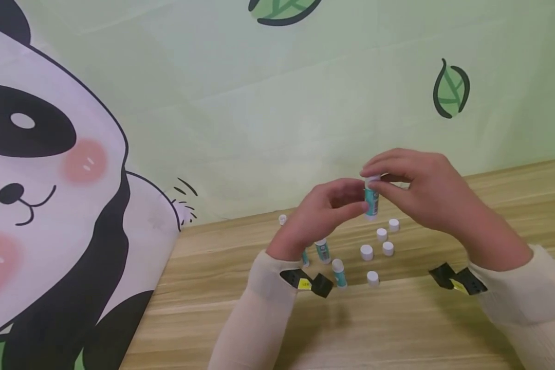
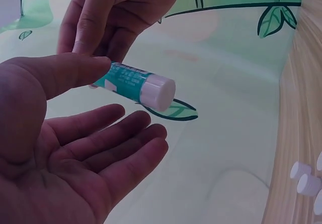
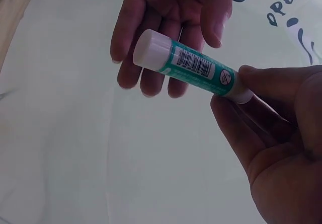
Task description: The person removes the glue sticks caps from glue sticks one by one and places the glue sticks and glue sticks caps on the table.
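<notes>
A teal and white glue stick (image 1: 372, 200) is held upright above the table. My right hand (image 1: 421, 187) pinches its upper end between thumb and fingers, as the right wrist view also shows at the white end of the glue stick (image 3: 196, 68). Close beside it is my left hand (image 1: 326, 208), palm toward the stick, with fingers extended and spread. In the left wrist view its thumb (image 2: 75, 74) overlaps the glue stick (image 2: 133, 85), while the right wrist view shows thumb and fingers apart around it, not gripping.
Several white caps (image 1: 367, 252) are scattered on the wooden table (image 1: 203, 303) below the hands. More glue sticks stand to their left, among them one near the front (image 1: 339, 273) and one partly behind the left wrist (image 1: 322, 251). A panda-printed backdrop (image 1: 259, 113) rises behind the table.
</notes>
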Demonstrator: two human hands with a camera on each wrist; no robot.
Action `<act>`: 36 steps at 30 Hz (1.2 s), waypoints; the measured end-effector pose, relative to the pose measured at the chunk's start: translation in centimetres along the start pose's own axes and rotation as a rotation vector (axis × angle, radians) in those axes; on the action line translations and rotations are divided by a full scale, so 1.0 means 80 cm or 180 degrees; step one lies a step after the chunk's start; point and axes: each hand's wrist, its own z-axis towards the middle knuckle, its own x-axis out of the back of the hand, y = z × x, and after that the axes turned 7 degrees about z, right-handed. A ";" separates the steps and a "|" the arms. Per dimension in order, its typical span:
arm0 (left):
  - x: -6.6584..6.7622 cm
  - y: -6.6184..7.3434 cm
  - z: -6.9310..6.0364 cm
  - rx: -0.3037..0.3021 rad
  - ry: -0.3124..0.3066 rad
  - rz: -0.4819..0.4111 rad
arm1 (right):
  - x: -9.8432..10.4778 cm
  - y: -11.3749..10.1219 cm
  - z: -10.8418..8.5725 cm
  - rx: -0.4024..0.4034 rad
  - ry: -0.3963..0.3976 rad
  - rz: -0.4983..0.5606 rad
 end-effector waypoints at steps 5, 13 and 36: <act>-0.001 0.002 -0.001 -0.0020 -0.0075 -0.0004 | -0.005 -0.005 0.000 0.0017 -0.0099 -0.0035; -0.002 0.007 -0.002 -0.0054 -0.0077 0.0091 | -0.011 -0.005 -0.001 0.0144 -0.0101 -0.0034; -0.020 0.000 0.000 -0.0386 0.0755 0.1161 | -0.022 -0.007 0.000 -0.0348 0.0202 -0.0004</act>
